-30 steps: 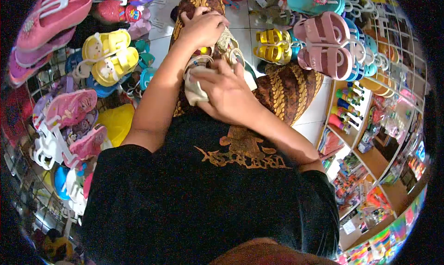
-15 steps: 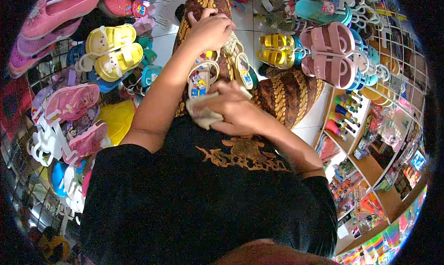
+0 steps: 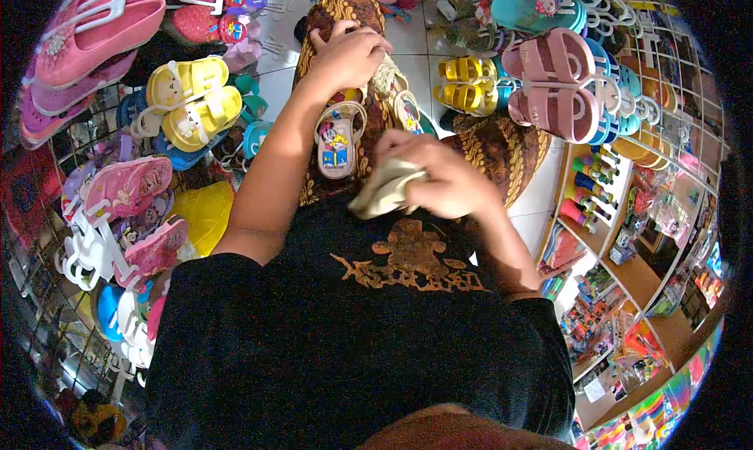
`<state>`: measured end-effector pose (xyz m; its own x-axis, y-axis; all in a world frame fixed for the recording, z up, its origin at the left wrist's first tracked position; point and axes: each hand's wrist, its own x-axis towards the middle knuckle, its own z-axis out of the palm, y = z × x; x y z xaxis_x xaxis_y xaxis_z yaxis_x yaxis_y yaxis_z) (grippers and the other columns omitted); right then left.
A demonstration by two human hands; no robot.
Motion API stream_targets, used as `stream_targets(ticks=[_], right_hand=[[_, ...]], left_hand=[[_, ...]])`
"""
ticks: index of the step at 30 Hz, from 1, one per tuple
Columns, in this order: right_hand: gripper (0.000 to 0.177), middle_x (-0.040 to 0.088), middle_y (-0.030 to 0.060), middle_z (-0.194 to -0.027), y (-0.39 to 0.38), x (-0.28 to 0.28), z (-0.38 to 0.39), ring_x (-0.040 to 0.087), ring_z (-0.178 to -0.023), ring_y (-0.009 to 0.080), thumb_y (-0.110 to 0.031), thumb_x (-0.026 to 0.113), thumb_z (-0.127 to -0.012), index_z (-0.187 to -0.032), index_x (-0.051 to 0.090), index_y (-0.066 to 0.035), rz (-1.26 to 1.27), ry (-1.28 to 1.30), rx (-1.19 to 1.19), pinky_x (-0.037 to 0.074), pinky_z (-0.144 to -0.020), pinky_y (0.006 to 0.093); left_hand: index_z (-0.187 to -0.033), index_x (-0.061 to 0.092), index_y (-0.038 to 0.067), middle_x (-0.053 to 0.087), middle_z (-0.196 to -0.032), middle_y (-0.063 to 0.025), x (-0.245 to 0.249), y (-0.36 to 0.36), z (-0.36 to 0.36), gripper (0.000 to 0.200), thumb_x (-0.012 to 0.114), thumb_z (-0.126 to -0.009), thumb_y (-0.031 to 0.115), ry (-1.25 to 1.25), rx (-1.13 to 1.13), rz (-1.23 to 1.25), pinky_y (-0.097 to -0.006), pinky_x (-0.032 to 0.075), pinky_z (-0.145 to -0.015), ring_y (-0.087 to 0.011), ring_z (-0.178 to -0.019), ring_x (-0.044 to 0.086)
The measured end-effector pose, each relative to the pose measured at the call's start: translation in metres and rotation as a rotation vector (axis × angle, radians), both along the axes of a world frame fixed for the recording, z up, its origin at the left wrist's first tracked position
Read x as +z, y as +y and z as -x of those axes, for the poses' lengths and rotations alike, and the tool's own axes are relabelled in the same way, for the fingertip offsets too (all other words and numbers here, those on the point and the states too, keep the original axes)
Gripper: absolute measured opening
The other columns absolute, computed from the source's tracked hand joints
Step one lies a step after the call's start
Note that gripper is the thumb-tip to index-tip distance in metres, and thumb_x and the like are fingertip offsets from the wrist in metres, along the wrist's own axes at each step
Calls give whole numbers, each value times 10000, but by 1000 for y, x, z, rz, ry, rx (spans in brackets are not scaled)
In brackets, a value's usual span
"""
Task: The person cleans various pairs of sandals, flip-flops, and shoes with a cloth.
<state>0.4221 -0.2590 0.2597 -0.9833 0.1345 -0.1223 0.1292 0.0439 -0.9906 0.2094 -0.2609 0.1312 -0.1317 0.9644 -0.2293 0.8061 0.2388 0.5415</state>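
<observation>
Strong fisheye bending at the rim, black vignette in all corners, bright even indoor light on the pale floor tiles (image 3: 416, 38) — black shirt (image 3: 353, 348) dim, right hand (image 3: 447, 179) slightly motion-blurred.

The person is wearing a black short-sleeved T-shirt (image 3: 314, 356) with an orange-gold print (image 3: 408, 263) at frame centre, and a brown batik-patterned lower garment (image 3: 502, 148) at upper centre.

Two hands are being counted, a left hand (image 3: 349, 54) and a right hand (image 3: 451, 179). One cloth (image 3: 384, 191) is being gripped. Two cartoon sandals (image 3: 337, 140) are being held. Four yellow sandals (image 3: 192, 97) are being displayed, two on either side. Two pink sandals (image 3: 553, 81) are being hung at right, and two printed sandals (image 3: 121, 185) at left
</observation>
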Motion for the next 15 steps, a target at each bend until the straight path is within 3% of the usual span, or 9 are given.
stream_targets(ticks=[2,3,4,6,9,10,12,14,15], right_hand=[[418,683,110,-861,23,4,-17,576,-848,268,-319,587,-687,-920,728,-1,50,-85,-53,471,-782,351],[392,679,107,-899,32,9,-26,582,-867,238,-296,582,-717,-933,717,2,-2,-185,-126,471,-795,339],[360,673,89,-930,42,12,-31,588,-905,208,-233,567,-754,-994,695,3,101,-343,-135,471,-808,327],[338,665,110,-969,60,-23,-47,644,-901,214,-224,622,-810,-1082,643,-24,-41,-395,-224,517,-804,339],[352,678,80,-928,65,-66,-63,655,-854,199,-221,633,-826,-1126,620,-37,443,-575,-482,528,-772,327],[344,685,74,-903,64,-104,-76,662,-789,201,-225,641,-833,-1123,619,-41,892,-641,-594,546,-731,335],[356,693,89,-910,44,-98,-61,668,-749,212,-217,649,-832,-1135,611,-34,888,-622,-650,561,-696,342],[347,698,108,-964,36,-106,-59,681,-770,212,-194,646,-827,-1131,617,-29,1001,-562,-520,570,-701,342],[364,693,104,-974,38,-102,-59,677,-799,202,-207,649,-825,-1138,616,-23,933,-577,-484,564,-722,334]], left_hand=[[-1118,710,260,624,-1293,18,-28,1,7,268,506,-951,303,-43,-38,-76,-600,186,-1103,-298,-1335,396],[-1117,710,254,634,-1272,6,-29,2,7,262,509,-954,295,-37,-40,-99,-535,211,-1123,-295,-1321,411],[-1116,709,249,645,-1251,-6,-30,2,8,256,513,-956,286,-31,-42,-122,-469,236,-1143,-293,-1308,425],[-1126,706,233,650,-1234,-34,-10,-2,3,254,523,-952,263,32,-11,-135,-408,256,-1145,-298,-1287,448],[-1138,702,215,655,-1223,-39,-27,-1,14,248,549,-946,254,-65,-60,-142,-422,264,-1142,-294,-1294,439],[-1141,701,216,656,-1221,-38,-28,1,15,249,549,-948,257,-81,-69,-137,-423,264,-1142,-294,-1293,438],[-1135,705,202,658,-1212,-34,-9,-2,12,238,560,-958,269,-81,-52,-131,-422,280,-1132,-289,-1282,439],[-1132,708,199,659,-1208,-32,1,-2,16,232,569,-960,270,-150,-93,-120,-423,283,-1130,-288,-1283,434],[-1138,706,152,660,-1202,-56,-5,-3,16,239,591,-958,260,-117,-55,-142,-395,336,-1097,-276,-1233,489]])
